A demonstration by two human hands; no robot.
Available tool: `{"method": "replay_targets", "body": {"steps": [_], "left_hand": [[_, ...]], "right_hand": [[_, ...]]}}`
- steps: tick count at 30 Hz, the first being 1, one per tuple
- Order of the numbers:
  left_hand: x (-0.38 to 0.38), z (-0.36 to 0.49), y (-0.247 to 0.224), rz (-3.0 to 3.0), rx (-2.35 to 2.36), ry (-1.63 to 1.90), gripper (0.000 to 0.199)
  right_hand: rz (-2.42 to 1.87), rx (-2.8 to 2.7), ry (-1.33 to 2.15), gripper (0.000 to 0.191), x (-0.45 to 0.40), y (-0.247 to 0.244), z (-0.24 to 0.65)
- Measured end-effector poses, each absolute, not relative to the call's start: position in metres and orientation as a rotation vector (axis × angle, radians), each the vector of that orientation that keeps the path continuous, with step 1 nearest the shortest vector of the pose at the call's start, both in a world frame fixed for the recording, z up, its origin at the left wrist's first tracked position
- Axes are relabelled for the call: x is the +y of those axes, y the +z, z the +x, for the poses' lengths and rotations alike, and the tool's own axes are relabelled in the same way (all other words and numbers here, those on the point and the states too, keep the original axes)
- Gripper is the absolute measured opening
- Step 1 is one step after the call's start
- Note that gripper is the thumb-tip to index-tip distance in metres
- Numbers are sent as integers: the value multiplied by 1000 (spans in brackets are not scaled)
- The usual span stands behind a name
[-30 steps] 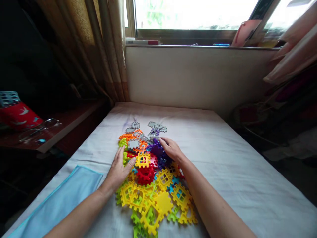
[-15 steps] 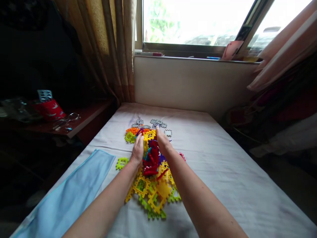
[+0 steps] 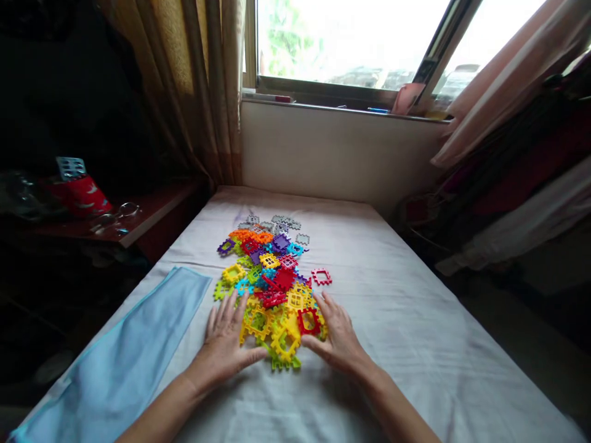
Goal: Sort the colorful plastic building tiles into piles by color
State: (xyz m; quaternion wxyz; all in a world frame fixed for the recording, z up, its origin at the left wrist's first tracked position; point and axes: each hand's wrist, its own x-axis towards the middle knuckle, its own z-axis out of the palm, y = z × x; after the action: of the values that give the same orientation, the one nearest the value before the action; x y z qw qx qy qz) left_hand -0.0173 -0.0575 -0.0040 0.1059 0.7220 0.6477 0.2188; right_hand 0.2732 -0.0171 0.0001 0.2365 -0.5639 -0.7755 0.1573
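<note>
A long heap of plastic interlocking building pieces lies on the pale sheet, square frames with notched edges. Yellow and lime pieces are nearest me, red, blue and purple ones in the middle, orange and grey ones at the far end. My left hand rests at the heap's near left side, fingers spread and thumb pointing inward. On the near right side is my right hand, also spread, beside a red square frame. Neither hand grips a piece. A pink frame lies apart on the right.
A folded light blue cloth lies on the left of the sheet. Beyond the left edge, a dark red table holds eyeglasses and a red container. A wall and window stand at the far end.
Both hands have drawn back towards me from the far part of the heap and spread apart. The pieces between them now lie flatter and wider. The camera view has shifted slightly.
</note>
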Motion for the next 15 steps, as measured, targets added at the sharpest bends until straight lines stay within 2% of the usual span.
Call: {"method": "replay_targets", "body": {"steps": [3,9,15], "left_hand": [[-58,-3,-2,2224,1869,648,108],[-22,30,11,1944,1727,961,81],[28,53,43,1563,1497,1285,63]], "right_hand": [[-1408,-2252,454,108,-21,3,255],[-1342,-1965,615,81,23,16,225],[-1153,-1521,1103,70,68,44,185]]}}
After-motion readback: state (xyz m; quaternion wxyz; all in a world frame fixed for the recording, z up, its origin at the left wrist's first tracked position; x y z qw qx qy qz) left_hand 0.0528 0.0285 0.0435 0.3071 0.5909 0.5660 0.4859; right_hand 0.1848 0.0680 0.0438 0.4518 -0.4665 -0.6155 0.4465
